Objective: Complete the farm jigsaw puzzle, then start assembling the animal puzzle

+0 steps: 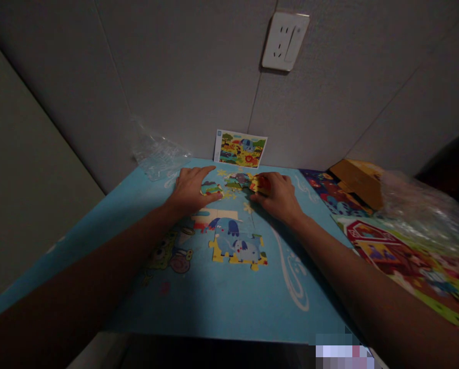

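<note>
My left hand rests at the far part of the table with thumb and fingers spread. Green and blue puzzle pieces lie between them. Opposite it, my right hand has its thumb and fingers around an orange-and-yellow puzzle piece; its fingertips are partly hidden. Between the hands lie grey-and-green puzzle pieces. Nearer to me is a joined puzzle section with two blue elephants, its top row showing a pale strip and some red. A picture card of the animal scene leans against the wall.
The light-blue table has printed cartoon figures and white swirls. Crumpled clear plastic lies at the back left. On the right are a colourful farm picture, a brown cardboard piece and more clear plastic. A socket is on the wall.
</note>
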### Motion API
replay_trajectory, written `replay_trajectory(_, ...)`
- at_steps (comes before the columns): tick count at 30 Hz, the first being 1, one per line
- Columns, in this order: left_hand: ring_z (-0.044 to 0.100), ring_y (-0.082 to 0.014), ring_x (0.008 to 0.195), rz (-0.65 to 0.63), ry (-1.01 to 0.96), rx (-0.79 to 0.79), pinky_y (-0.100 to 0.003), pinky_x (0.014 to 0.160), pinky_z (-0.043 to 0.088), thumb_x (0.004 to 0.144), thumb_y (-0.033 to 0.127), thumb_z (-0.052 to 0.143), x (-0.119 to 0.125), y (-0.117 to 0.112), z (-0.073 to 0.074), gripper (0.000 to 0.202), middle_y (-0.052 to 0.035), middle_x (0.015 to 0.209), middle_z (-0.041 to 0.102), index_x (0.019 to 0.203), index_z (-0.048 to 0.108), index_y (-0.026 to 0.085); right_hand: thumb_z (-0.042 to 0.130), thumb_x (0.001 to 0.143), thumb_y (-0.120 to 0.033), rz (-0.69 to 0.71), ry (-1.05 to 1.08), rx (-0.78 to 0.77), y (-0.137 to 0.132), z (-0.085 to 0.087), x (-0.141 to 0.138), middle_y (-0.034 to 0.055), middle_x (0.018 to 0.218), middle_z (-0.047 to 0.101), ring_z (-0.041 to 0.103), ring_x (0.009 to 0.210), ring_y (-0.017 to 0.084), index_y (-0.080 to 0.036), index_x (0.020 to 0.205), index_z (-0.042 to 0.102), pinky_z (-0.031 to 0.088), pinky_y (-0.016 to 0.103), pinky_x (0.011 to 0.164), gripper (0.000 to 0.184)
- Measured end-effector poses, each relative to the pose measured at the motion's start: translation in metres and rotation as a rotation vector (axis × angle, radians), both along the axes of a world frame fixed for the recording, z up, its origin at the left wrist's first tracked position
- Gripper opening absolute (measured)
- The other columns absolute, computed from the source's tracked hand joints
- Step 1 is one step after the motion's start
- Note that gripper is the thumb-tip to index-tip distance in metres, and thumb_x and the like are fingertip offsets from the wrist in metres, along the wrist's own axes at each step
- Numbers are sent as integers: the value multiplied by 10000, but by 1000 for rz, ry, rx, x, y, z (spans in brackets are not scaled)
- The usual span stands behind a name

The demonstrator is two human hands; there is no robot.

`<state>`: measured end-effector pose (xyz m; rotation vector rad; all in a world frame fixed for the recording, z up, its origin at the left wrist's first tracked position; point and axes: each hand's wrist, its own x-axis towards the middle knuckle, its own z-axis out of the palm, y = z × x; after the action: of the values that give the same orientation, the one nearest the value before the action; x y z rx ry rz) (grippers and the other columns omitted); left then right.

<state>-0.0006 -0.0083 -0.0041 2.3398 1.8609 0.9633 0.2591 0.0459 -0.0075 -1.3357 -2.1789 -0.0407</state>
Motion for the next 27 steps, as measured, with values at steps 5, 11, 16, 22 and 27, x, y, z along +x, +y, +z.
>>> replay_trajectory(5, 426, -315, 1286, -301, 17, -12, -523, 1097, 378, 802, 390, 706, 6, -8, 2, 844, -90, 1364, 564, 1535, 306, 267, 708, 783, -401, 345, 75, 52, -13, 11, -10, 137, 1212, 628, 542, 1101, 328, -208, 1247, 559, 431, 491, 938, 524)
replay_trajectory(11, 445, -297, 1351, -444, 8, 65, -479, 1109, 404, 823, 361, 716, 8, -10, 3, 686, -138, 1394, 546, 1449, 473, 221, 657, 850, -442, 597, 89, 82, -27, 13, -20, 155, 1283, 593, 525, 1185, 303, -183, 1299, 503, 409, 476, 1013, 541)
replay_trajectory(16, 515, -300, 1302, -403, -12, 103, -486, 1090, 438, 810, 381, 734, 7, -8, 4, 547, -162, 1345, 590, 1303, 622, 172, 645, 862, -419, 569, 71, 33, -29, 14, -20, 148, 1312, 578, 512, 1224, 308, -215, 1331, 488, 395, 491, 1041, 535)
replay_trajectory(22, 530, -299, 1282, -368, -41, 94, -463, 1065, 478, 817, 401, 713, 7, -8, 5, 487, -138, 1248, 657, 1238, 665, 161, 628, 874, -402, 537, 67, 68, -27, 13, -19, 145, 1263, 588, 518, 1185, 293, -189, 1303, 509, 416, 466, 1014, 493)
replay_trajectory(27, 517, -296, 1272, -198, -48, 71, -452, 1082, 452, 821, 437, 687, 8, -7, 9, 447, -110, 1165, 697, 1169, 687, 156, 683, 839, -407, 469, 61, 70, -24, 12, -18, 143, 1237, 605, 536, 1131, 307, -188, 1276, 526, 433, 456, 971, 513)
